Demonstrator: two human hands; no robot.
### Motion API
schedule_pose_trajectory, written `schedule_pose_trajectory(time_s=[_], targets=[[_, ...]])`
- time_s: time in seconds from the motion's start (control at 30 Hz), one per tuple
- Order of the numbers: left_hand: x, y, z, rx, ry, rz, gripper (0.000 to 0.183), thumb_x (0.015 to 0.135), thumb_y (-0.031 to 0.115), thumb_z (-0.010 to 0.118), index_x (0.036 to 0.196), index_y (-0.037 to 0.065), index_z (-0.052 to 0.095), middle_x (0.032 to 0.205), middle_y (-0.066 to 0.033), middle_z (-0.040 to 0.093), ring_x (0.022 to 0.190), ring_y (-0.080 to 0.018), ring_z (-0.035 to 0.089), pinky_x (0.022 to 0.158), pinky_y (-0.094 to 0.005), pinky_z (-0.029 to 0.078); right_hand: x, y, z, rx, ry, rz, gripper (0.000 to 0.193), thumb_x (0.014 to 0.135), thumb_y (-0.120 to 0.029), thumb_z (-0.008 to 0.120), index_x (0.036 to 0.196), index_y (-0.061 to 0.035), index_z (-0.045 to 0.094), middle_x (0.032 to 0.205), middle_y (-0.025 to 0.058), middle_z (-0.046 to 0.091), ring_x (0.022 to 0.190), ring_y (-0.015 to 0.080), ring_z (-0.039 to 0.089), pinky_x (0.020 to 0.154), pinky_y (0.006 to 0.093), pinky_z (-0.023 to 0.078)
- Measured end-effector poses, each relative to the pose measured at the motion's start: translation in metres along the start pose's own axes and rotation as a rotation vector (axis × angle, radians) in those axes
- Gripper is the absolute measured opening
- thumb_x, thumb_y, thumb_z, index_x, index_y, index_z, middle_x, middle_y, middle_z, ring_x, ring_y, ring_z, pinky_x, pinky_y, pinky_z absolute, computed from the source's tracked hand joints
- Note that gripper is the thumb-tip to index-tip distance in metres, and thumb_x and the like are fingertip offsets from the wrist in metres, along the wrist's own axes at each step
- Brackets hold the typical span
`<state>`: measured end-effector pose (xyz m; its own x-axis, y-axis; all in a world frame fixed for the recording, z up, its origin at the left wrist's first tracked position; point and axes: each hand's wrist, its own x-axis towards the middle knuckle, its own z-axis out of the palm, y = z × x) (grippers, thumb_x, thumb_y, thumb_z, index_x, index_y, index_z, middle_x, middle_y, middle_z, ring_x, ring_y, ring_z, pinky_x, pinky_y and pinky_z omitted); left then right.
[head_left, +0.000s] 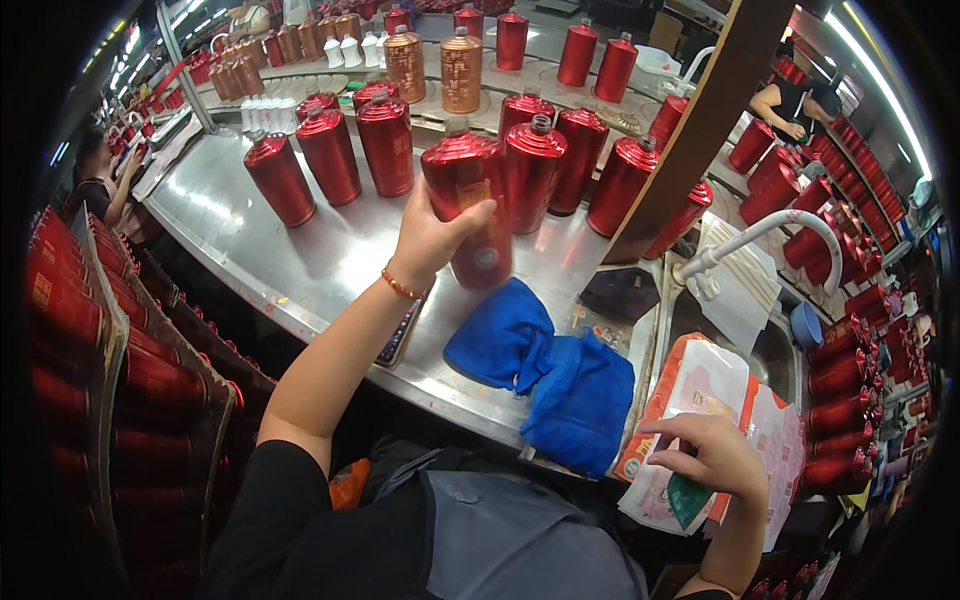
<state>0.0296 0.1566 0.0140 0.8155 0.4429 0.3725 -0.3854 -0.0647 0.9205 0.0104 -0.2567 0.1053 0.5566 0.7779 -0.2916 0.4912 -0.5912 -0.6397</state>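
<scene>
My left hand (432, 238) grips a shiny red bottle (470, 200) and holds it tilted above the steel worktable (300, 270), its base toward me. Below the bottle, a crumpled blue cloth (550, 375) lies on the table's near edge. My right hand (715, 458) rests on an orange and white plastic packet (700, 400) at the lower right, fingers curled on a small green piece (688, 498). A dark phone (400, 335) lies on the table under my left wrist.
Many red bottles (330, 155) stand across the table, with two gold ones (460, 70) further back. A sink with a white tap (770, 235) sits at right. Shelves of red bottles (840, 370) line both sides. Other people work at far left (100, 180) and upper right (795, 105).
</scene>
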Motion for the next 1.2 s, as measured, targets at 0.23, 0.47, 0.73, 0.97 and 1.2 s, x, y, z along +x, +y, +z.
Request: schedule_pose_trajectory(time_s=[0.23, 0.47, 0.73, 0.97, 1.2], targets=[[-0.049, 0.070, 0.049, -0.351, -0.363, -0.312, 0.065, 0.093, 0.031, 0.073, 0.143, 0.004, 0.042, 0.123, -0.0087, 0.062, 0.111, -0.0154, 0.061, 0.096, -0.0335, 0.051, 0.029, -0.007, -0.003, 0.195, 0.213, -0.112, 0.030, 0.087, -0.011, 0.078, 0.116, -0.0033, 0.073, 0.078, 0.0064, 0.067, 0.062, 0.0105, 0.059, 0.059, 0.0255, 0.047], [-0.015, 0.010, 0.022, 0.098, -0.079, 0.122, 0.094, 0.074, 0.022, 0.091, 0.145, 0.002, 0.034, 0.134, -0.0146, 0.058, 0.123, -0.0238, 0.059, 0.106, -0.0383, 0.047, 0.035, 0.007, -0.002, 0.273, 0.242, -0.090, 0.028, 0.088, -0.006, 0.076, 0.116, -0.0026, 0.073, 0.077, 0.0042, 0.068, 0.065, 0.0072, 0.061, 0.060, 0.0229, 0.047], [0.012, -0.055, -0.016, 0.319, 0.060, 0.252, 0.106, 0.067, 0.029, 0.094, 0.148, 0.002, 0.031, 0.137, -0.0167, 0.046, 0.131, -0.0286, 0.049, 0.113, -0.0415, 0.039, 0.032, 0.031, 0.003, 0.521, 0.256, 0.080, 0.026, 0.091, 0.000, 0.067, 0.117, 0.0023, 0.072, 0.081, 0.0039, 0.072, 0.066, 0.0038, 0.057, 0.059, 0.0202, 0.043], [0.023, -0.061, -0.063, 0.467, -0.044, 0.360, 0.112, 0.074, 0.042, 0.092, 0.155, 0.004, 0.024, 0.153, -0.0161, 0.033, 0.146, -0.0286, 0.035, 0.121, -0.0415, 0.030, 0.026, 0.044, 0.008, 0.557, 0.276, 0.123, 0.026, 0.092, 0.000, 0.064, 0.118, 0.0033, 0.071, 0.083, 0.0069, 0.074, 0.068, 0.0051, 0.061, 0.061, 0.0201, 0.046], [0.106, -0.076, -0.113, 0.978, 0.643, 0.284, 0.107, 0.072, 0.055, 0.088, 0.145, -0.002, 0.037, 0.139, -0.0254, 0.045, 0.132, -0.0387, 0.043, 0.113, -0.0473, 0.035, -0.005, 0.067, 0.018, 0.659, 0.406, 0.219, 0.024, 0.093, 0.002, 0.060, 0.115, 0.0046, 0.070, 0.082, 0.0097, 0.073, 0.062, 0.0059, 0.058, 0.057, 0.0187, 0.044]])
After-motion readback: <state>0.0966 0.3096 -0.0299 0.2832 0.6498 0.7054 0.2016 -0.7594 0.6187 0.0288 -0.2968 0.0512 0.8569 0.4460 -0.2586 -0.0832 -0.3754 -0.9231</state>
